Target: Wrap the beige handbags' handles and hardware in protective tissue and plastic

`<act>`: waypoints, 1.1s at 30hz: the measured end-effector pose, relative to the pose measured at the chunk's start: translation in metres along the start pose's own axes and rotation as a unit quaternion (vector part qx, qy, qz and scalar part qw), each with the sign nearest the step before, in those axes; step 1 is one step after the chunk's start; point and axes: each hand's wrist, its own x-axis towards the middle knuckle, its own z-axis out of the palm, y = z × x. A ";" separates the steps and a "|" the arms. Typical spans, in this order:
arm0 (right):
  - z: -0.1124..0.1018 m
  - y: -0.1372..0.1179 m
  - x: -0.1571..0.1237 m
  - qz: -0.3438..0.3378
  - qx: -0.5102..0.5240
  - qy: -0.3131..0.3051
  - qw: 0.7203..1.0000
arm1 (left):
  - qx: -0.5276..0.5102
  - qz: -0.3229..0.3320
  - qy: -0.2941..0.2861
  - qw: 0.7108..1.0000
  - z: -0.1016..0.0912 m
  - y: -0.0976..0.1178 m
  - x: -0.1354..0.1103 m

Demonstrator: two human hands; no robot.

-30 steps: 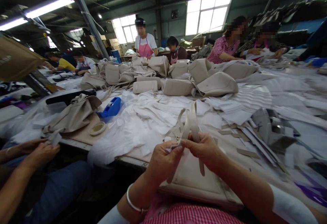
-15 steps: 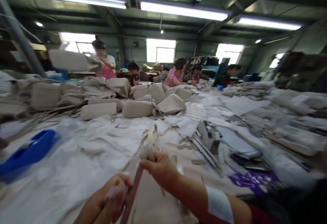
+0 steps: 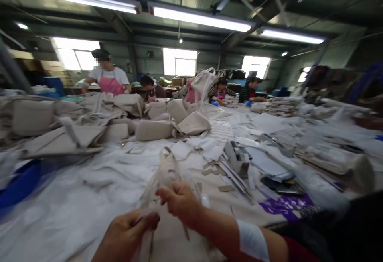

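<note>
A beige bag [image 3: 176, 240] lies right in front of me, and its pale strap [image 3: 167, 166], partly under clear plastic, points away across the table. My left hand [image 3: 128, 230] is closed in a pinch at the bag's left side; whatever lies between its blurred fingertips cannot be made out. Just above and to the right, my right hand [image 3: 182, 204] is over the bag at the base of the strap, fingers curled and thumb pressed in. What it grips is hidden. A small gold-coloured fitting shows between the two hands.
Beige bags [image 3: 154, 129] are heaped beyond white wrapping sheets [image 3: 89, 190]. A blue object [image 3: 22, 182] sits at left. On the right are a grey box [image 3: 236, 156], card strips and purple plastic [image 3: 287, 206]. Several co-workers, one in a pink apron [image 3: 112, 84], are across the table.
The brownish strip stretched between my hands no longer shows. My left hand has risen closer to the right one. A beige bag has dropped onto the heap at left; another is lifted at the back.
</note>
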 end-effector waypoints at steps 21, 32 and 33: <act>-0.006 -0.022 -0.017 -0.008 -0.041 -0.075 0.996 | 0.013 0.090 0.021 0.996 -0.020 0.001 -0.017; -0.051 -0.053 0.000 -0.028 0.100 -0.040 0.994 | -0.176 0.014 0.061 0.982 -0.016 -0.017 -0.020; -0.050 -0.055 0.000 -0.060 0.115 -0.024 0.991 | -0.176 0.013 0.062 0.982 -0.015 -0.017 -0.021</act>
